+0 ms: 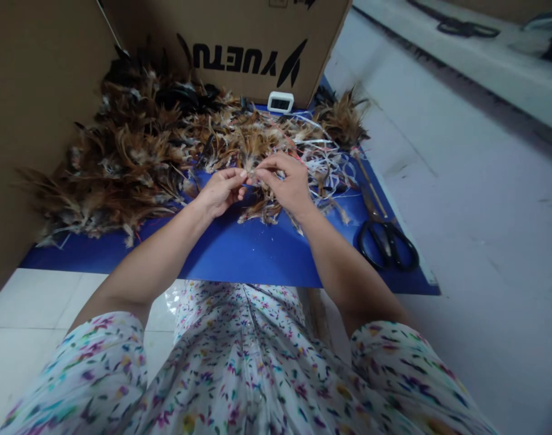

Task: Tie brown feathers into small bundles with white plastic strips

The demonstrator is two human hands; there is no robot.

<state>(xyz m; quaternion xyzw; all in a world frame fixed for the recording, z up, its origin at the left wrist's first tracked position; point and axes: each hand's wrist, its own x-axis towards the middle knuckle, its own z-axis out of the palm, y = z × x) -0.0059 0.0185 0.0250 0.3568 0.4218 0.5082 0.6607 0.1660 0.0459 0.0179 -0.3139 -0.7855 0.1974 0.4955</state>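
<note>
Over the middle of the blue table top (257, 260), my left hand (224, 188) and my right hand (285, 181) meet fingertip to fingertip. Between them is a small tuft of brown feathers (250, 151), its pale quill end pinched by both hands. The tuft points away from me and blends into the feathers behind it. A big heap of brown and black feather bunches (135, 145) spreads to the left and behind my hands. White and red ties (330, 160) lie tangled just right of my right hand. Loose feathers (262, 208) lie under my wrists.
Black-handled scissors (387, 244) lie at the right table edge, beside a thin stick (373, 187). A small white digital clock (280, 102) stands before a cardboard box (239, 30) at the back. Another cardboard panel (26, 121) rises at the left.
</note>
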